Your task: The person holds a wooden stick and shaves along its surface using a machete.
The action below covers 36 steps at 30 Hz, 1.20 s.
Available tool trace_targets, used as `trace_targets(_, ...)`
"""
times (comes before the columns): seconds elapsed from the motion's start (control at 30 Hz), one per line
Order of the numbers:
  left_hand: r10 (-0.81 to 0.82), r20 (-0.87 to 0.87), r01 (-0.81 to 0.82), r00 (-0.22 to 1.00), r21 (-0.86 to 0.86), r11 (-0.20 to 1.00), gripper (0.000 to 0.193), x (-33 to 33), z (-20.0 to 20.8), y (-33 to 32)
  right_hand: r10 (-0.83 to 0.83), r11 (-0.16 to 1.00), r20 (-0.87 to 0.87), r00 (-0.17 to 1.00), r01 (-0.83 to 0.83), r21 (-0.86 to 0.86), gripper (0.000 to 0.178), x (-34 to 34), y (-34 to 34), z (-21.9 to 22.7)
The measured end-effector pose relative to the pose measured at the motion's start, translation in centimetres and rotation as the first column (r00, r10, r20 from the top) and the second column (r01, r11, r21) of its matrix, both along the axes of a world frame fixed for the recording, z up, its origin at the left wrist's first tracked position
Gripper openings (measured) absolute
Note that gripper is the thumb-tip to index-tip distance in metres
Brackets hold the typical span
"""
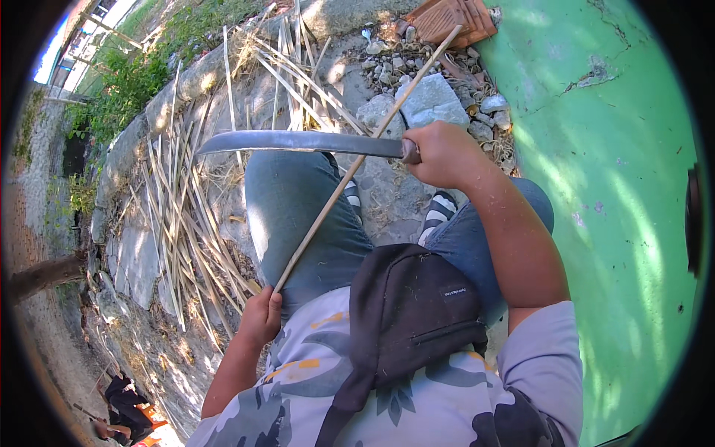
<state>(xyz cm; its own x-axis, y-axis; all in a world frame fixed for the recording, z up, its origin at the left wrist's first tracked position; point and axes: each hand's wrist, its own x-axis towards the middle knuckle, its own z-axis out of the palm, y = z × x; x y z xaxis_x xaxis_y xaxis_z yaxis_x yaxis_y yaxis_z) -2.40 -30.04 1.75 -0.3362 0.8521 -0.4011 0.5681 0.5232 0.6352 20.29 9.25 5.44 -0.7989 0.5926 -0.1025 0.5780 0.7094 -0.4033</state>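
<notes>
My left hand [260, 316] is closed round the lower end of a long thin bamboo strip [322, 214], beside my left thigh. The strip slants up and to the right, its far end reaching near the stones. In my right hand [441, 154] is the handle of a machete [305, 142], held above my knees with the blade pointing left. The blade crosses the strip close to the handle; I cannot tell whether it is cutting into it. A loose pile of split bamboo strips [182, 216] lies on the ground at my left, and more strips [298, 78] lie ahead.
A pale block of stone [432, 100] and rubble stand ahead, with a brown clay tile [447, 21] beyond. A green painted floor [611, 246] spreads on the right. Green plants [134, 82] grow at the far left. Another person [123, 406] is at the lower left. A black bag [417, 298] hangs on my chest.
</notes>
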Motion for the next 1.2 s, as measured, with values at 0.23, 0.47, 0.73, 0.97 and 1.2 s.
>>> trace_targets(0.23,0.005,0.045,-0.004,0.999,-0.02,1.0,0.05,-0.1,-0.1,-0.2,0.119,0.993,-0.061,0.991,-0.119,0.016,0.015,-0.9,-0.2,-1.5)
trace_targets(0.47,-0.004,0.037,0.004,0.999,0.007,1.0,0.046,-0.6,-0.5,-1.1,0.171,0.985,-0.149,0.974,-0.171,0.014,0.016,-1.7,-2.6,-0.9)
trace_targets(0.73,0.021,0.058,-0.021,0.998,-0.006,1.0,0.042,-0.3,0.0,-0.4,0.046,0.999,-0.069,0.997,-0.044,0.02,0.015,-0.7,-0.9,-1.1)
trace_targets(0.97,0.026,0.094,-0.022,0.995,-0.04,0.999,0.042,-0.3,0.2,-0.1,-0.054,0.998,-0.061,0.997,0.053,-0.023,0.015,-0.4,1.4,-1.3)
trace_targets(1.2,0.021,0.078,-0.021,0.997,0.001,1.0,0.041,-1.0,-0.5,-0.5,0.115,0.993,0.051,0.992,-0.115,-0.011,0.019,-1.9,-1.6,-0.2)
